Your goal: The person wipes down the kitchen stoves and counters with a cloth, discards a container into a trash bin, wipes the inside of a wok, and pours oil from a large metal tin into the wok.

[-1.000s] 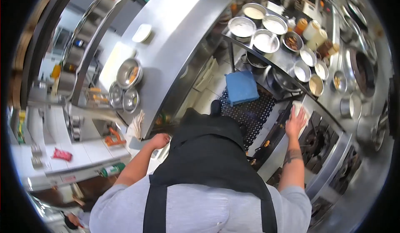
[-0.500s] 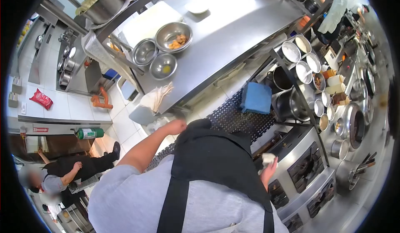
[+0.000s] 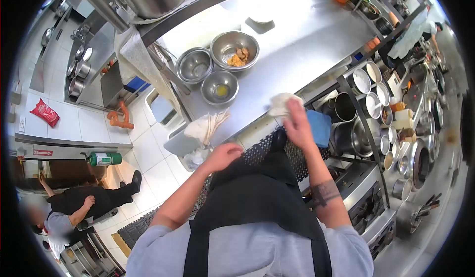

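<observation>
Holding white cloth (image 3: 280, 103) in right hand (image 3: 298, 124), with left hand (image 3: 225, 156) empty, half-curled. Could tip metal bowls (image 3: 220, 44) beyond left hand by sweeping cloth too wide.

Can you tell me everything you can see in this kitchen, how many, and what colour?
Counter: one, silver, top middle
Metal bowls: three, silver, on the counter
Food chunks: several, orange, in the biggest bowl
Dish: one, white, on the counter
Cloth pile: one, cream, counter corner
Blue cloth: one, blue, beside the right arm
Pots: many, silver, right
Burners: several, black, lower right
Packet: one, red, left
Cylinder: one, green, left
Other people: at least two, dark and grey clothes, lower left and far right
Apron: one, black, on the wearer
Left hand: one, empty, near the cloth pile
Right hand: one, on a pale cloth, counter edge
</observation>
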{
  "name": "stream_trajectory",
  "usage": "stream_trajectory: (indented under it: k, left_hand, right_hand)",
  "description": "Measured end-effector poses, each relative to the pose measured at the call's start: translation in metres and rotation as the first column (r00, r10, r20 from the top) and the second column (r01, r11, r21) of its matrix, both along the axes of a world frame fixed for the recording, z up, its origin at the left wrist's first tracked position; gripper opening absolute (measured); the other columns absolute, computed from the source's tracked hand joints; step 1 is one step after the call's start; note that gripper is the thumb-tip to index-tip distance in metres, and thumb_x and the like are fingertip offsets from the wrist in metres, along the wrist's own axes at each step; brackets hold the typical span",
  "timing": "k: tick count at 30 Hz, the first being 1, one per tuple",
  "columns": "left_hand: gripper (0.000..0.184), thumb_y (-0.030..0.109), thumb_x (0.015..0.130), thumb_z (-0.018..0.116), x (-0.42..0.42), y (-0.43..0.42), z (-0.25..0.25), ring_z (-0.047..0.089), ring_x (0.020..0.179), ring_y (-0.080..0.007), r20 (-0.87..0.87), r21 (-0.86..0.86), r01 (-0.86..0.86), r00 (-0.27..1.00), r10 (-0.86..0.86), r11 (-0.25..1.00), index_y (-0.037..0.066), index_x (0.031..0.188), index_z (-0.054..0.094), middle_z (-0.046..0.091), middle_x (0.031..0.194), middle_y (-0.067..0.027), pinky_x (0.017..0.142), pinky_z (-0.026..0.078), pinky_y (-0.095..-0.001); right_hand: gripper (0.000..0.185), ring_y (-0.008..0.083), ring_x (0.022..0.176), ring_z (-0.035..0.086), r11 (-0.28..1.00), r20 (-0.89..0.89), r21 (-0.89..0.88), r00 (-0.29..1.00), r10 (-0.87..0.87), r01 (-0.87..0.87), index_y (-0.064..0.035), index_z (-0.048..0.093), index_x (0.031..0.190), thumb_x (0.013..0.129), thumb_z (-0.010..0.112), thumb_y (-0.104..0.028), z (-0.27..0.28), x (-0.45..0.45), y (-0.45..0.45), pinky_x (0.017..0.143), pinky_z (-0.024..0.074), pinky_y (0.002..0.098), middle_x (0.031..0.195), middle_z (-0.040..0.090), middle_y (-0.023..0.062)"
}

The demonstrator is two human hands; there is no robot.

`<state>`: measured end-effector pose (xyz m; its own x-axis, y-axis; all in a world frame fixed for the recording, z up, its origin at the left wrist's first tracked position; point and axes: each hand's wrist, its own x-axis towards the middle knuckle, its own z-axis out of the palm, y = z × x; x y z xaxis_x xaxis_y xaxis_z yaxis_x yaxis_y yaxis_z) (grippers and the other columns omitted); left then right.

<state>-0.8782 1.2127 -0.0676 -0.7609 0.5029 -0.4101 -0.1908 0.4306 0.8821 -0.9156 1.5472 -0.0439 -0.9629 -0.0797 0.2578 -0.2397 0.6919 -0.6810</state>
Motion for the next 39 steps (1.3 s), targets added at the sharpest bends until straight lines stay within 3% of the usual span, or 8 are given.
stream_trajectory:
  k: [8, 24, 26, 28, 31, 34, 35, 39]
  left_hand:
    - [0.023, 0.007, 0.102, 0.055, -0.112, 0.11, 0.047, 0.069, 0.098, -0.0157, 0.172, 0.285, -0.258, 0.961, 0.215, 0.923, -0.004, 0.12, 0.063, 0.071, 0.108, -0.0098, 0.088, 0.056, -0.031]
    - [0.035, 0.015, 0.103, 0.052, -0.573, 0.255, -0.047, 0.065, 0.105, -0.0357, 0.422, 0.271, -0.894, 0.444, 0.79, 0.358, -0.011, 0.125, 0.046, 0.057, 0.124, -0.0259, 0.088, 0.059, -0.0431]
    - [0.021, 0.002, 0.092, 0.05, -0.58, 0.256, -0.046, 0.066, 0.094, -0.0347, 0.29, 0.327, -0.87, 0.465, 0.836, 0.37, -0.012, 0.109, 0.052, 0.057, 0.105, -0.0203, 0.082, 0.061, -0.0423]
    - [0.017, 0.002, 0.091, 0.051, -0.578, 0.259, -0.037, 0.067, 0.091, -0.0337, 0.227, 0.379, -0.848, 0.474, 0.851, 0.371, -0.01, 0.103, 0.052, 0.057, 0.102, -0.0192, 0.081, 0.062, -0.0409]
    - [0.013, 0.005, 0.087, 0.059, -0.575, 0.222, -0.049, 0.068, 0.082, -0.0301, -0.454, 0.268, -0.567, 0.639, 0.621, 0.779, -0.006, 0.09, 0.053, 0.057, 0.09, -0.0144, 0.079, 0.061, -0.0365]
    - [0.013, 0.001, 0.093, 0.052, -0.555, 0.241, 0.011, 0.069, 0.102, -0.0391, -0.551, 0.084, -0.555, 0.666, 0.502, 0.828, -0.012, 0.093, 0.053, 0.058, 0.098, -0.0194, 0.094, 0.061, -0.0415]
    - [0.011, -0.01, 0.087, 0.065, -0.551, 0.242, 0.017, 0.068, 0.077, -0.0216, -0.25, 0.355, -0.641, 0.636, 0.73, 0.68, -0.004, 0.081, 0.058, 0.056, 0.082, -0.0133, 0.071, 0.059, -0.0316]
    - [0.007, -0.002, 0.089, 0.058, -0.52, 0.246, 0.06, 0.068, 0.09, -0.0246, 0.172, 0.361, -0.819, 0.529, 0.831, 0.446, -0.007, 0.092, 0.06, 0.064, 0.099, -0.0156, 0.08, 0.064, -0.0375]
  right_hand:
    - [0.056, 0.0409, 0.147, 0.034, 0.893, -0.023, 0.447, 0.997, 0.071, -0.054, -0.0119, 0.049, 0.147, 0.099, 0.053, -0.04, -0.068, -0.16, -0.043, 0.121, 0.0235, 0.0569, 0.157, 0.04, 0.0193]
    - [0.047, 0.0342, 0.134, 0.048, 0.394, -0.396, 0.513, 0.617, -0.68, 0.763, -0.0098, 0.057, 0.136, 0.097, 0.048, -0.034, -0.139, -0.601, 0.402, 0.111, 0.0345, 0.0564, 0.143, 0.054, 0.0147]
    - [0.038, 0.0331, 0.124, 0.055, 0.544, -0.183, 0.735, 0.891, -0.416, 0.405, -0.0061, 0.07, 0.113, 0.09, 0.053, -0.032, -0.095, -0.62, 0.367, 0.108, 0.0385, 0.0524, 0.127, 0.063, 0.0138]
    - [0.027, 0.0307, 0.109, 0.062, 0.598, -0.595, 0.581, 0.79, -0.151, 0.552, -0.0061, 0.072, 0.092, 0.087, 0.054, -0.025, -0.123, -0.654, 0.31, 0.101, 0.0447, 0.0453, 0.11, 0.068, 0.0123]
    - [0.045, 0.037, 0.134, 0.049, 0.794, -0.247, 0.561, 0.963, -0.108, 0.233, 0.0014, 0.055, 0.132, 0.098, 0.044, -0.026, -0.119, -0.612, 0.171, 0.115, 0.0356, 0.0479, 0.139, 0.057, 0.0198]
    - [0.038, 0.0323, 0.129, 0.053, 0.925, -0.311, 0.37, 0.926, 0.213, -0.088, -0.0006, 0.059, 0.122, 0.088, 0.052, -0.016, -0.117, -0.48, 0.069, 0.112, 0.0397, 0.0442, 0.126, 0.061, 0.017]
    - [0.05, 0.032, 0.135, 0.048, 0.799, -0.108, 0.578, 0.955, 0.277, -0.166, -0.0027, 0.054, 0.136, 0.09, 0.055, -0.022, -0.129, -0.432, 0.045, 0.118, 0.0335, 0.0445, 0.146, 0.052, 0.0175]
    - [0.054, 0.0329, 0.137, 0.047, 0.905, -0.045, 0.144, 0.911, 0.409, -0.399, -0.0041, 0.052, 0.14, 0.088, 0.057, -0.019, -0.074, -0.325, 0.147, 0.119, 0.0323, 0.0466, 0.146, 0.052, 0.0158]
